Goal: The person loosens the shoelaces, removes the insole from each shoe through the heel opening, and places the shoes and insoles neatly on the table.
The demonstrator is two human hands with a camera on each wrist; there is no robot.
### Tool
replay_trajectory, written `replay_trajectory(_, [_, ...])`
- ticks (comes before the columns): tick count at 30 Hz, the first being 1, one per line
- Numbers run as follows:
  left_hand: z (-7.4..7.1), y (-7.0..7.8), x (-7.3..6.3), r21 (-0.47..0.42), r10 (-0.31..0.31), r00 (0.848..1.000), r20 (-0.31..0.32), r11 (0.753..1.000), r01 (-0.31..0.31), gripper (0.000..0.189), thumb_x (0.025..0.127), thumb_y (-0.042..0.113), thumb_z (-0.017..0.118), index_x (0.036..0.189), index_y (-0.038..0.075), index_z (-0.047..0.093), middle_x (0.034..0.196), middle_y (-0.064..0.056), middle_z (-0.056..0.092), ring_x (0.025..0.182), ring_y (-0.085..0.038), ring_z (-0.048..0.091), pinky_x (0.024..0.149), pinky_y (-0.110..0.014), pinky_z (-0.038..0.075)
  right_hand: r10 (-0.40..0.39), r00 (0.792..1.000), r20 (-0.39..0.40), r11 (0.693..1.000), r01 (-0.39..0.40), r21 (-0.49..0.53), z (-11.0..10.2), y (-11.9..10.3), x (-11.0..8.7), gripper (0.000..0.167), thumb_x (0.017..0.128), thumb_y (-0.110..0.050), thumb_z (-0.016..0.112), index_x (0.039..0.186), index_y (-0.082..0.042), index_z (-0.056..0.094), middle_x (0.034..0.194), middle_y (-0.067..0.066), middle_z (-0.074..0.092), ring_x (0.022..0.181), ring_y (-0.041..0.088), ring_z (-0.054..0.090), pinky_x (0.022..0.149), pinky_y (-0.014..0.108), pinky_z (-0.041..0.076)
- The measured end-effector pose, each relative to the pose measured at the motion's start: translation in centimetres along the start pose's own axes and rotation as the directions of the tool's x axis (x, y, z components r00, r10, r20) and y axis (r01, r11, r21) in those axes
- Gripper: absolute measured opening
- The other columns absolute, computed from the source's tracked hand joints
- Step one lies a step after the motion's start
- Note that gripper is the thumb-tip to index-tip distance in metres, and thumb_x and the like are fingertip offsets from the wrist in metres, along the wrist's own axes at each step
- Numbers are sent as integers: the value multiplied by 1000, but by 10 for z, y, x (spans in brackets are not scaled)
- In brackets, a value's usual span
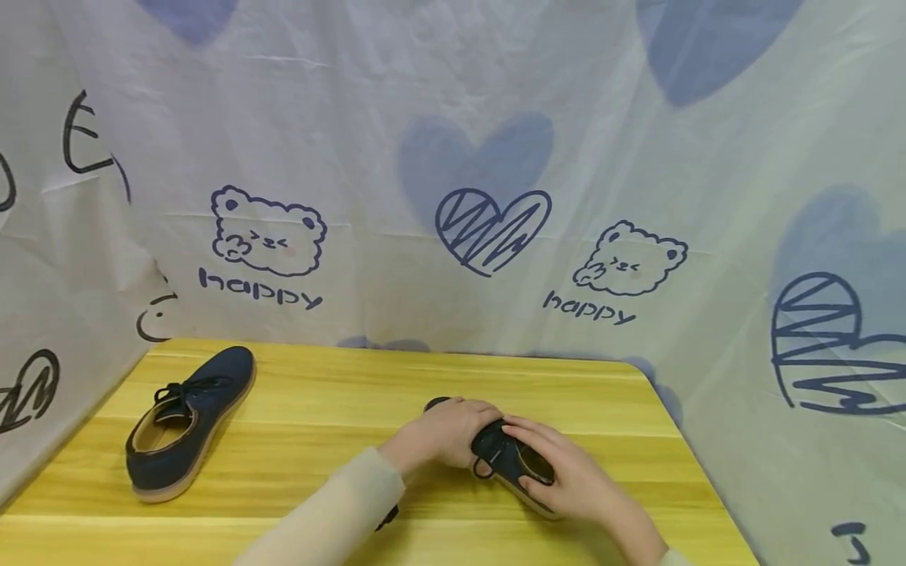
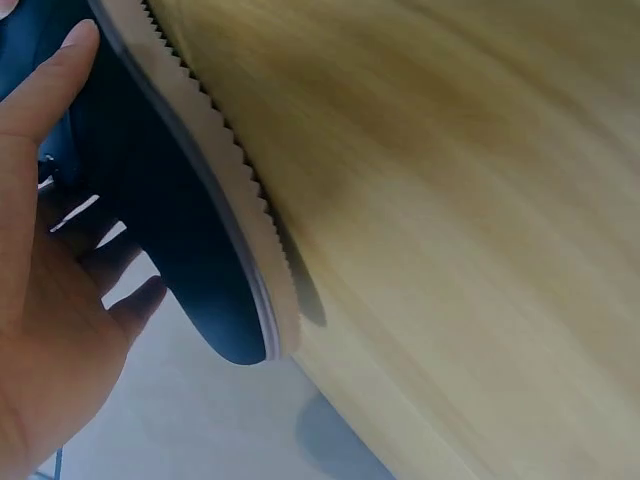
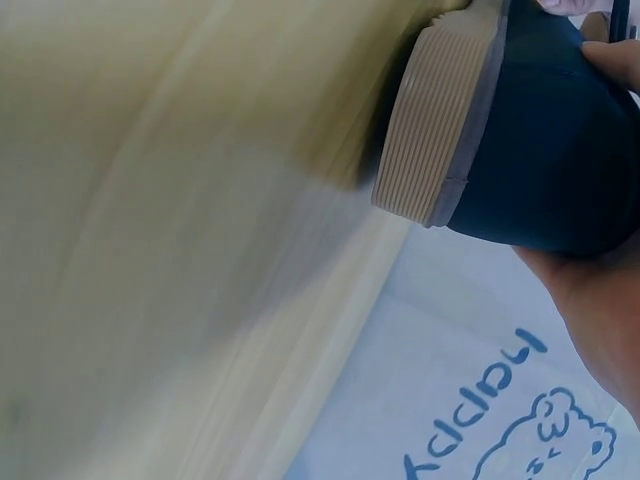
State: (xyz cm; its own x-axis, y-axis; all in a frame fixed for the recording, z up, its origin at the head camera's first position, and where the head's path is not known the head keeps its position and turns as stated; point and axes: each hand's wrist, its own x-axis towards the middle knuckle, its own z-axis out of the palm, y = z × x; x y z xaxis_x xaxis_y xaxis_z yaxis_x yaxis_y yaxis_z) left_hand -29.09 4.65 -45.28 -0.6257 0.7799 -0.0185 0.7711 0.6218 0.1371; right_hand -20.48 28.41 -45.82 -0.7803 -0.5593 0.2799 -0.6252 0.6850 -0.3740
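A dark navy lace-up shoe [image 1: 508, 462] with a tan sole is on the right half of the table, its toe toward the back left. My left hand [image 1: 453, 432] holds it across the front, covering most of the toe. In the left wrist view the thumb lies on one side of the shoe [image 2: 180, 220] and the fingers on the other. Around the opening and heel, my right hand [image 1: 566, 475] grips the same shoe. The right wrist view shows its ridged heel [image 3: 430, 120] close over the table. A matching shoe [image 1: 215, 405] stands at the left, laces tied, apart from both hands.
The yellow wood-grain table [image 1: 318, 440] ends at a white curtain [image 1: 382, 157] printed with hearts, bears and lettering. This cloth also hangs along the left and right sides. A small dark item [image 1: 388, 517] shows beside the left forearm.
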Motion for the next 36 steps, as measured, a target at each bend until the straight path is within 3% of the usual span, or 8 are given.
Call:
replay_trajectory(5, [1,-8,-22,-61,-36,999,-15,997,35,80,85,56,82,151,22,53,148,4,57,135,-18,55,113,-46,44,-30,999,13,998,29,54,6,-8,10,76,86,-13,83,154,-26,50,160,-4,46,143,25,48,109,51,47])
replay_trajectory(12, [-6,-17,-53,-188,-47,997,-65,982,34,77,79,45,89,144,15,61,137,1,64,123,-20,62,105,-41,50,-56,997,47,988,48,149,10,-18,25,76,82,-12,84,150,-27,56,157,-4,50,142,25,50,109,52,46])
replay_trajectory(19, [-5,-29,-76,-281,-95,994,-50,957,78,73,75,38,93,140,17,65,130,3,66,117,-18,62,100,-40,52,-111,991,78,967,90,238,18,-27,41,71,81,-14,86,145,-30,60,152,-4,53,137,22,53,109,46,47])
replay_trajectory(29, [-10,-33,-110,-405,-202,979,-31,898,173,73,72,32,94,137,12,67,132,-3,68,119,-26,63,102,-48,50,-157,977,143,936,101,338,27,-39,59,71,81,-9,85,144,-29,60,150,-6,55,137,19,53,113,43,44])
replay_trajectory(36, [-14,-34,-130,-494,-258,966,-15,842,218,74,68,35,99,132,13,69,124,-1,69,113,-26,62,98,-50,50,-205,961,186,897,108,428,34,-47,67,70,82,-6,83,144,-25,59,151,-2,55,139,20,51,115,43,42])
